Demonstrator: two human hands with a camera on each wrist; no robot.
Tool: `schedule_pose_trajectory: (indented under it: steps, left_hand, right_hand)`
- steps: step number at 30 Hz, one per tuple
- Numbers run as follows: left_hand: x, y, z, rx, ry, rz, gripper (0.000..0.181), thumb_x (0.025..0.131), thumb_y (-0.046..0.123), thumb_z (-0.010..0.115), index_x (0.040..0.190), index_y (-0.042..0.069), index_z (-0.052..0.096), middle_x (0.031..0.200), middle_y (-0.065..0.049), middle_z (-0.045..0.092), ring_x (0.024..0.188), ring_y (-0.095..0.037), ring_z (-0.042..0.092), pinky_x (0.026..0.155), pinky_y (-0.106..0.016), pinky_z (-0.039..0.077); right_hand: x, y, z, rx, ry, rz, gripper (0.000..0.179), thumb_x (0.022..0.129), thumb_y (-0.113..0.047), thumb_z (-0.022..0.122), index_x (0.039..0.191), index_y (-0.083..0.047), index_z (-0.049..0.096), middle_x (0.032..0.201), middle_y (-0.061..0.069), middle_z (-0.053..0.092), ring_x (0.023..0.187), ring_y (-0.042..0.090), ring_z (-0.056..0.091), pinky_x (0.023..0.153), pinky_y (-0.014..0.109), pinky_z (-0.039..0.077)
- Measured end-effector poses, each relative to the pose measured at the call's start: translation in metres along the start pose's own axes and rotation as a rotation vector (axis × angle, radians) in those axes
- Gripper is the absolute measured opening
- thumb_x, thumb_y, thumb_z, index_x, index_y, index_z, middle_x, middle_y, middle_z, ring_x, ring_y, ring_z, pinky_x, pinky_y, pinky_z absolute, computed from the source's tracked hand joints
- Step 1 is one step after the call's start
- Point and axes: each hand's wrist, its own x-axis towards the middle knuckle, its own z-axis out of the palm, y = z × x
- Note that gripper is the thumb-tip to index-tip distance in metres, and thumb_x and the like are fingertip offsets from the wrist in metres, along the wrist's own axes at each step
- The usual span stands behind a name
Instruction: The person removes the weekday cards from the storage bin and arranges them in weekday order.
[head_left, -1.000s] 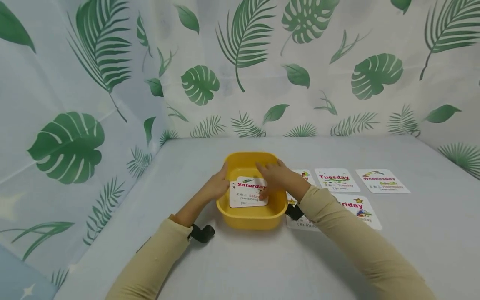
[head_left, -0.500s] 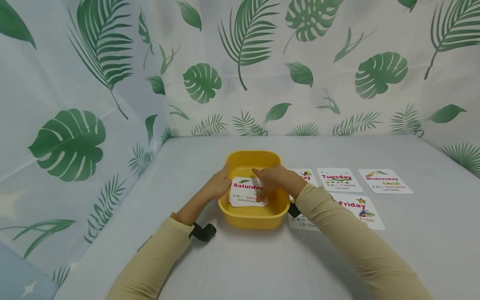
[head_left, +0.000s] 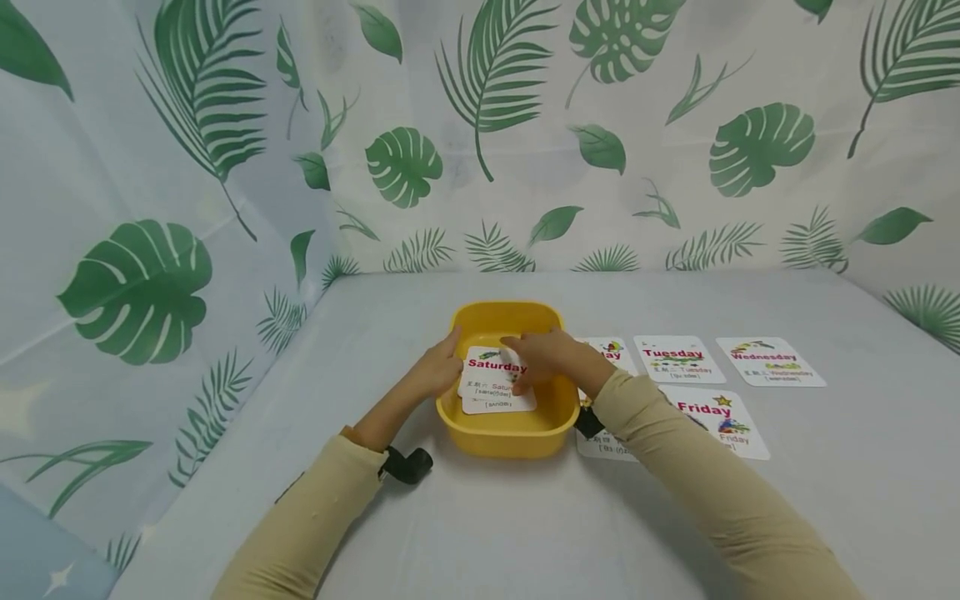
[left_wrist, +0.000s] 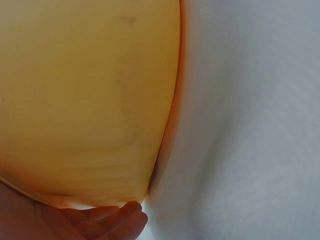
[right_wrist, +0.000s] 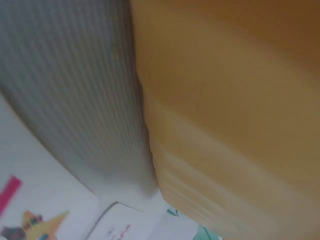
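A yellow plastic basin (head_left: 506, 446) stands on the table, its outer wall filling much of both wrist views. My left hand (head_left: 437, 371) grips its left rim; in the left wrist view the fingertips (left_wrist: 131, 220) lie against the outside wall. Inside the basin a white Saturday card (head_left: 487, 375) rests over a second card (head_left: 498, 407), of which only the lower strip shows. My right hand (head_left: 551, 354) reaches over the right rim, thumb on the Saturday card's right side, index finger stretched out near its top edge. No part of the right hand shows in the right wrist view.
Right of the basin lie day cards: Tuesday (head_left: 678, 360), Wednesday (head_left: 771, 362), Friday (head_left: 723, 423), and others partly hidden by the right arm and hand. A leaf-printed curtain (head_left: 525, 208) hangs behind the table (head_left: 480, 533).
The Saturday card has slid up toward the basin's far side under my right thumb, uncovering the lower strip of the card beneath. My left hand stays on the rim.
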Motion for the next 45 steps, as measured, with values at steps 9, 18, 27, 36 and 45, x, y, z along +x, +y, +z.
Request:
schedule_pose_trajectory:
  steps: [9,18,27,36,45]
  left_hand:
    - [0.000,0.002,-0.001,0.013,0.016,0.005,0.076,0.083,0.004,0.037,0.147,0.008,-0.004,0.150,-0.017,0.020,0.122,-0.032,0.044,0.083,-0.036,0.048]
    - [0.000,0.001,0.000,-0.008,0.005,-0.036,0.076,0.084,0.005,0.037,0.147,0.010,-0.006,0.150,-0.015,0.023,0.109,-0.030,0.052,0.067,-0.026,0.047]
    - [0.002,0.000,0.003,-0.013,0.011,-0.036,0.076,0.085,0.005,0.037,0.147,0.011,-0.006,0.151,-0.014,0.022,0.116,-0.029,0.047,0.082,-0.033,0.046]
    - [0.000,0.000,0.002,-0.011,0.020,-0.045,0.074,0.087,0.007,0.037,0.147,0.011,-0.005,0.151,-0.013,0.018,0.118,-0.030,0.047,0.078,-0.031,0.046]
    - [0.000,0.001,0.002,-0.006,0.018,-0.010,0.073,0.087,0.006,0.038,0.147,0.011,-0.003,0.152,-0.012,0.016,0.101,-0.027,0.056,0.071,-0.029,0.047]
  right_hand:
    - [-0.001,0.007,0.006,0.136,0.223,-0.046,0.092,0.073,-0.035,0.074,0.146,-0.023,0.020,0.134,0.017,0.035,0.088,0.028,0.054,0.083,0.041,0.049]
    - [-0.003,0.011,0.012,0.282,0.400,-0.150,0.095,0.074,-0.018,0.075,0.148,-0.019,0.014,0.140,0.025,0.027,0.076,0.021,0.053,0.069,0.031,0.048]
    - [-0.006,0.012,0.011,0.325,0.403,-0.173,0.087,0.076,-0.013,0.072,0.147,-0.020,0.021,0.112,0.017,0.049,0.075,0.020,0.052,0.068,0.029,0.048]
    - [-0.005,0.016,0.016,0.383,0.520,-0.266,0.077,0.082,-0.001,0.062,0.146,-0.012,0.021,0.126,0.016,0.050,0.079,0.021,0.052,0.071,0.031,0.048]
    - [-0.010,0.021,0.019,0.423,0.646,-0.224,0.068,0.088,0.000,0.052,0.146,-0.010,0.020,0.118,0.022,0.045,0.081,0.024,0.047,0.072,0.034,0.045]
